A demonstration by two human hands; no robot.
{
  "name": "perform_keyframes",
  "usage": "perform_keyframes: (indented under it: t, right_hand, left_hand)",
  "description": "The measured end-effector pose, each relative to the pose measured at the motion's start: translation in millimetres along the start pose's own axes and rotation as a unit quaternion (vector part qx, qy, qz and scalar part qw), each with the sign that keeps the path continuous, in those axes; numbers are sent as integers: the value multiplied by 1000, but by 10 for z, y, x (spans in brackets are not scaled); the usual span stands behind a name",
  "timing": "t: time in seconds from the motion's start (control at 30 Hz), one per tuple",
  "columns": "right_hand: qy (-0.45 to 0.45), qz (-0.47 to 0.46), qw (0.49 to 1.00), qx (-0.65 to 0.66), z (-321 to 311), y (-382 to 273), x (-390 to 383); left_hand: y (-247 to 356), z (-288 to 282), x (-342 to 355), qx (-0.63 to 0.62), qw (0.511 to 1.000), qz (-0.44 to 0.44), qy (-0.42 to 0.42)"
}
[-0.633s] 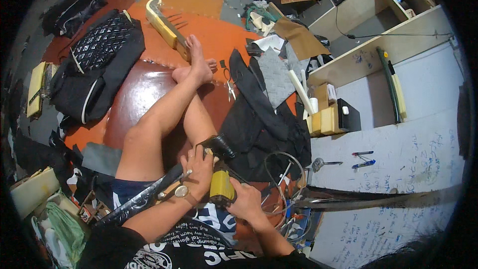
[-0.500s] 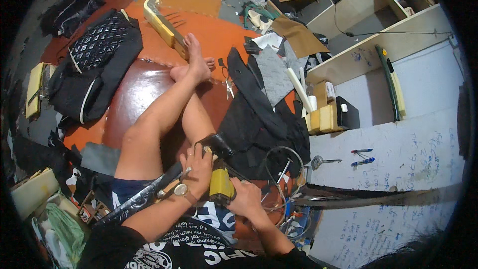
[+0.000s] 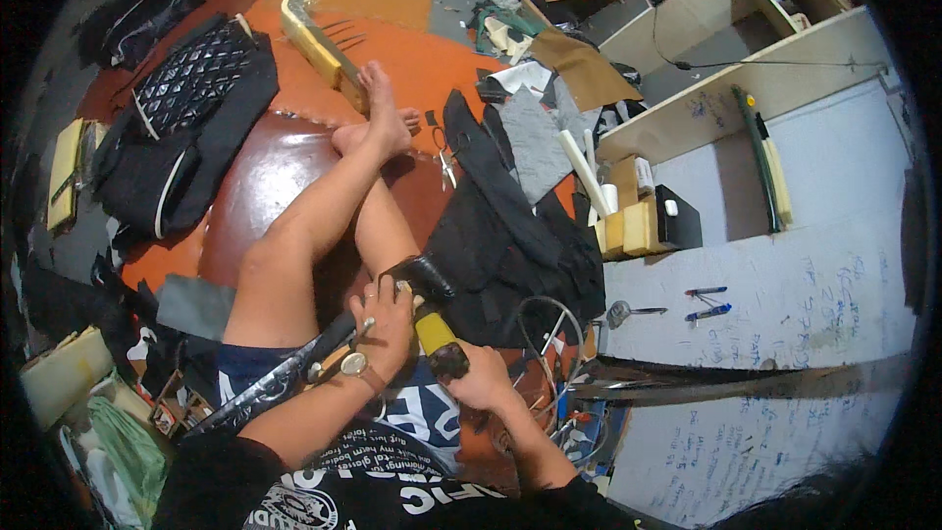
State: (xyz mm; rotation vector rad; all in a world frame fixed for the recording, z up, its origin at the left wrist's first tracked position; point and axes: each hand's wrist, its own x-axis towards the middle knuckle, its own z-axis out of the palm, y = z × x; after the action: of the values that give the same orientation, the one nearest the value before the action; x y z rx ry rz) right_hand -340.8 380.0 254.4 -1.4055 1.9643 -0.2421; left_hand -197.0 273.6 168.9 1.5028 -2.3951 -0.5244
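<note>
A long, shiny black-wrapped piece lies slanted across my lap. Its rounded black end sticks out past my fingers. My left hand is closed around the piece near that end; a watch and a ring show on it. Thin pale wooden parts run beside it near the wrist. In my right hand is a yellow and black block-shaped tool, its dark end against my fingers. The yellow end points toward my left hand. Whether the tool touches the black piece cannot be made out.
Black fabric and scissors lie beyond my hands. Further off are a curved yellow piece and a quilted black cover. To the right, pens and foam blocks sit by a white board. A cable loop is near my right hand.
My right hand has turned and shifted slightly, tilting the yellow and black tool so its dark end faces up more. My left hand stays on the black-wrapped piece.
</note>
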Motion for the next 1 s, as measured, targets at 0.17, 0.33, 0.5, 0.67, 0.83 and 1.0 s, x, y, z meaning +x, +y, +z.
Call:
perform_keyframes:
  t: [0.17,0.33,0.5,0.67,0.83,1.0]
  right_hand:
    - [-21,-21,997,69,-14,192,-53]
    - [-4,-82,988,129,234,677,-33]
    - [-13,-26,978,208,107,410,-2]
    - [-23,-4,944,329,38,305,12]
    - [-28,66,939,337,-135,12,-62]
    - [-41,81,928,361,-210,4,-160]
  left_hand:
    - [58,-95,20,-39,999,10,12]
    - [66,-554,-484,-124,968,218,16]
    - [-370,-1080,-793,-26,944,285,-164]
    - [-411,-955,-749,90,933,323,-130]
    - [-279,-731,-705,164,931,302,-127]
    - [-229,-698,-704,198,923,294,-151]
